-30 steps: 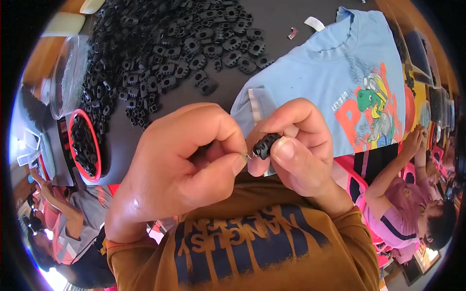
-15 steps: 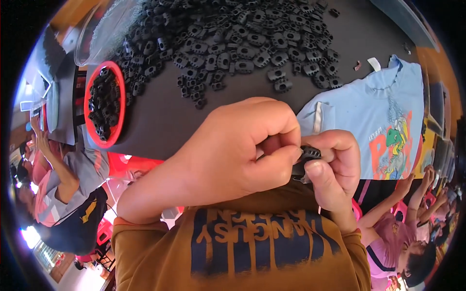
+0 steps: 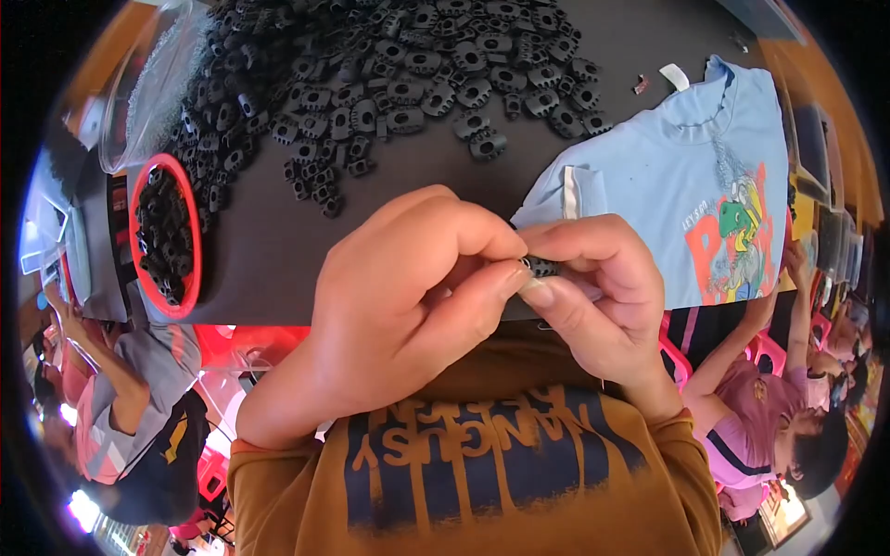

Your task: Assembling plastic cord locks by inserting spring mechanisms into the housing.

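Observation:
My right hand (image 3: 603, 287) is closed, thumb and forefinger pinching a small black toothed plastic clip piece (image 3: 543, 268) that looks like half of a hair claw clip. Against it, the thumb and fingertips of my left hand (image 3: 408, 278) press together in a pinch. A tiny shiny bit shows at the left fingertips, too small to name. Both hands meet above the near edge of the dark table (image 3: 269, 250). Beyond them spreads a large heap of similar black clip pieces (image 3: 405, 91).
A red-rimmed oval basket (image 3: 197, 250) at the left holds more black pieces. Behind it stands a clear plastic tub (image 3: 119, 120) with fine greyish contents. On the right lies a light blue printed T-shirt (image 3: 640, 167). Other people sit at both sides.
My hands have come closer together, and the left fingertips now meet the clip piece held in the right. The whole view has shifted a little, with the table things appearing further left.

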{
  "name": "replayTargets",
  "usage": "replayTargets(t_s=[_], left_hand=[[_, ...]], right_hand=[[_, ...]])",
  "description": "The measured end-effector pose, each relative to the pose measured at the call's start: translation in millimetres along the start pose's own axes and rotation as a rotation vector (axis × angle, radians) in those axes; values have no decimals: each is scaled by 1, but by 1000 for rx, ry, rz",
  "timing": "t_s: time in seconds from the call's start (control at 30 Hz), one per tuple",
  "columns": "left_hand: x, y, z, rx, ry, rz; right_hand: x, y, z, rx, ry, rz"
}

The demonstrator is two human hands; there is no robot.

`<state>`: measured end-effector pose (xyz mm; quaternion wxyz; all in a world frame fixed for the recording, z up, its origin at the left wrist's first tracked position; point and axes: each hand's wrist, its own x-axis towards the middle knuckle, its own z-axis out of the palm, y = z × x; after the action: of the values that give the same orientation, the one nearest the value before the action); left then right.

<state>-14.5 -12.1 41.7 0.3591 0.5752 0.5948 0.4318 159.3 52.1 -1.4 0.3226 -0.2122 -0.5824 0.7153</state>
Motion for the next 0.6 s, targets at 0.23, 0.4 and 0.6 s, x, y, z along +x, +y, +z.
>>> replayTargets(t_s=[0.23,0.4,0.6], left_hand=[[-4,2,4,77,35,107],[-3,-1,4,-32,36,175],[-8,5,11,-397,123,-162]], right_hand=[[5,1,-7,-77,4,-124],[6,1,-12,-17,-28,-143],[4,4,-13,191,-11,-118]])
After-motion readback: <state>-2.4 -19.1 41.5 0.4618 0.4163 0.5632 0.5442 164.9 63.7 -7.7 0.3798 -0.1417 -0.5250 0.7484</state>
